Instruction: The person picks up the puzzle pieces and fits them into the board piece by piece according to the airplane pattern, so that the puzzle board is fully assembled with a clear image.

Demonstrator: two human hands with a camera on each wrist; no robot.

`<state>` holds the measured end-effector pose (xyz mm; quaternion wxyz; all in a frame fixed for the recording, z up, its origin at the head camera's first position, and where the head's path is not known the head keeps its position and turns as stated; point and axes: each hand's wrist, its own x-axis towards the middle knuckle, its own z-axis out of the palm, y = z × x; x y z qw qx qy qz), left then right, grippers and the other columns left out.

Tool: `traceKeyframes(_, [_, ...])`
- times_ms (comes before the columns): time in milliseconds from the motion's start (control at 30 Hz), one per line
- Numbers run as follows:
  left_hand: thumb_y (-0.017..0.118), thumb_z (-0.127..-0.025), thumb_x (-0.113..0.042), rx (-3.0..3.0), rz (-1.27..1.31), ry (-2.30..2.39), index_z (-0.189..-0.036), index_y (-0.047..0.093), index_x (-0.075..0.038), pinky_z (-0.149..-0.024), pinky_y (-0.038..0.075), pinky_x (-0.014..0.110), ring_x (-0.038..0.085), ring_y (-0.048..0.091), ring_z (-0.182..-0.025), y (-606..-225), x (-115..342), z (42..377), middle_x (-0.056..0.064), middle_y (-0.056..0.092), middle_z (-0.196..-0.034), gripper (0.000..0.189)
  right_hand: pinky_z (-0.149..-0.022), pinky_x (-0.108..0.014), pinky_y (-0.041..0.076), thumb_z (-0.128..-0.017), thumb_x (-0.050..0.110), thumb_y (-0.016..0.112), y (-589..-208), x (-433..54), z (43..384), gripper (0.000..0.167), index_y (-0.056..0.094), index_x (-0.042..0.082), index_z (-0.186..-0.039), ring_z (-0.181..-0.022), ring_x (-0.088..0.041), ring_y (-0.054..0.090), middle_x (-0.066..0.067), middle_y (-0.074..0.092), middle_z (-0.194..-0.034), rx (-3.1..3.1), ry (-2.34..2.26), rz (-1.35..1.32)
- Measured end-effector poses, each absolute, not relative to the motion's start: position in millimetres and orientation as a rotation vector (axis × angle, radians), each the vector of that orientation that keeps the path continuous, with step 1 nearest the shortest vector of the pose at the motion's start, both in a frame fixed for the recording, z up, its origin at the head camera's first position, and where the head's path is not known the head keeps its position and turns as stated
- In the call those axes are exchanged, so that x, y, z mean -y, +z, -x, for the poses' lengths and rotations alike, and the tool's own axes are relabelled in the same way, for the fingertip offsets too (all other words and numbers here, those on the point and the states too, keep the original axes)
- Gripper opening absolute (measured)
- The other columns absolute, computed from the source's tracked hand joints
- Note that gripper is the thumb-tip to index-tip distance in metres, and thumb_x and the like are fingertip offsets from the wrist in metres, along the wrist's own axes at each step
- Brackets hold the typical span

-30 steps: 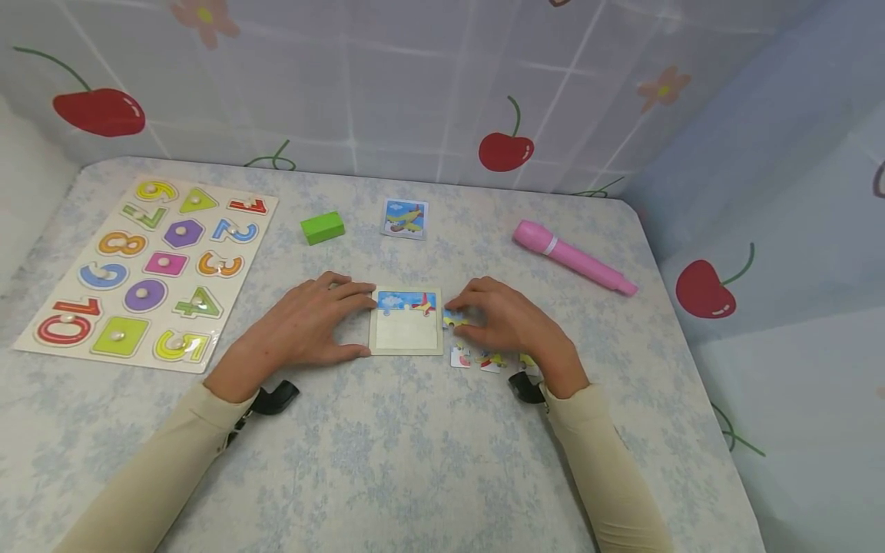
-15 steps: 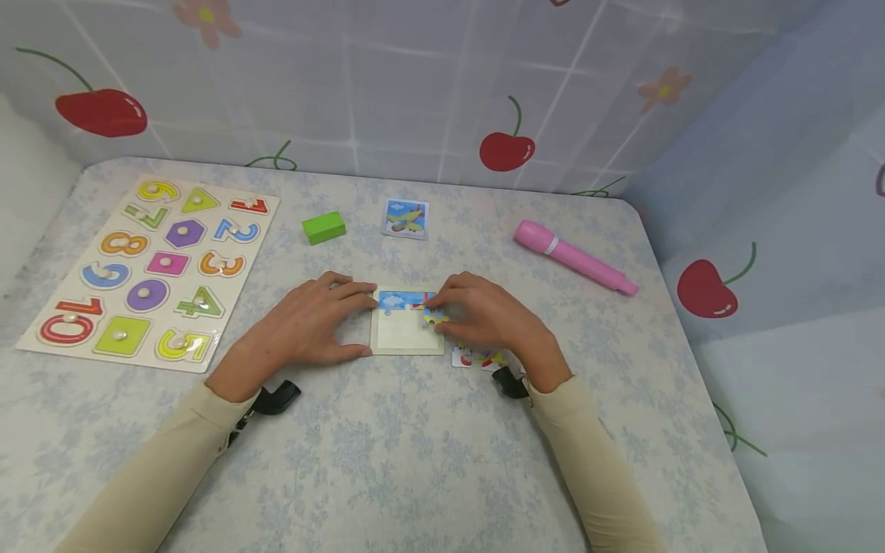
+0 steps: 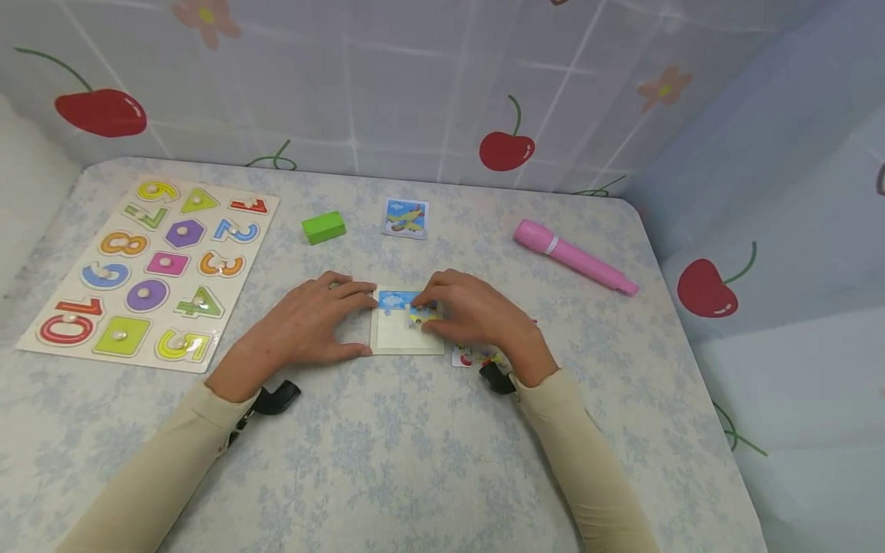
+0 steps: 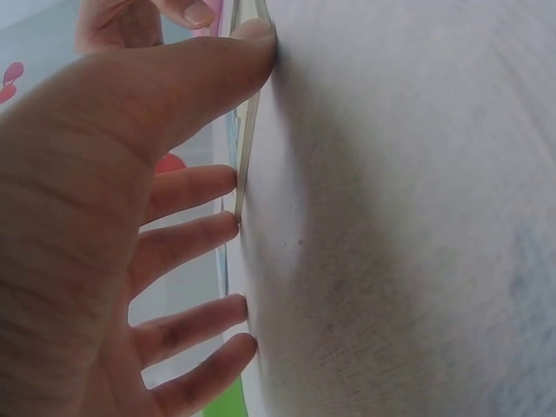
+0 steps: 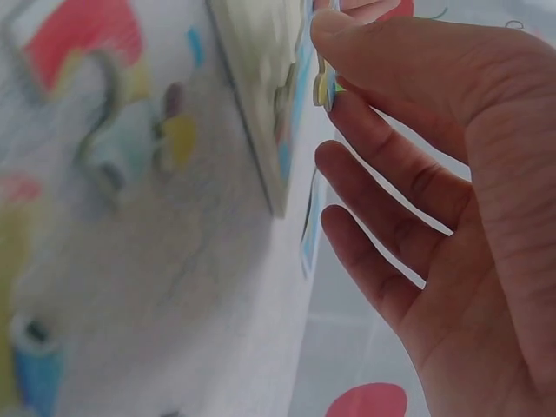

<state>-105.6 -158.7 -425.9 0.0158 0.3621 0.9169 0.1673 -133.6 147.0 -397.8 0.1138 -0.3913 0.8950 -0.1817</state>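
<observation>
My left hand has its fingers spread, with thumb and fingertips touching the left edge of a small square puzzle board. A blue sky strip lies along the board's top; the lower part shows bare tray. Over the right half, my right hand pinches a puzzle piece between thumb and index finger. In the right wrist view the piece is edge-on at the fingertips, the other fingers extended. Loose puzzle pieces lie right of the board, partly hidden under the right wrist.
On the left lies a number-and-shape peg board. A green block and an airplane picture card lie behind the puzzle. A pink tube with a thicker end lies at the back right. A cherry-print curtain hangs behind the table.
My right hand has carried the puzzle piece leftward from beside the board to over its right half. My left hand has stayed at the board's left edge.
</observation>
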Motion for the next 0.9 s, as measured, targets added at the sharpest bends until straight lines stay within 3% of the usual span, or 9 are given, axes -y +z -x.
traceKeyframes(567, [0.089,-0.085,-0.056,-2.852,-1.137,0.539,-0.14,0.071,-0.016,-0.098,0.054,0.057,0.033,0.053,-0.139,-425,159,106,0.004,0.058,-0.158,0.07,-0.094,-0.03,0.054,-0.095,0.02,0.085,-398,-124,137,0.033,0.08,0.013,-0.128,-0.106,-0.014,0.064,0.002,0.071,-0.118,-2.6,-0.546,1.133])
traceKeyframes(900, [0.088,-0.085,-0.057,-2.849,-1.134,0.542,-0.14,0.07,-0.016,-0.099,0.054,0.058,0.033,0.052,-0.14,-426,159,106,0.004,0.058,-0.158,0.071,-0.1,-0.033,0.053,-0.096,0.023,0.085,-405,-113,133,0.033,0.08,0.013,-0.127,-0.111,-0.018,0.066,-0.001,0.071,-0.12,-2.639,-0.489,1.21])
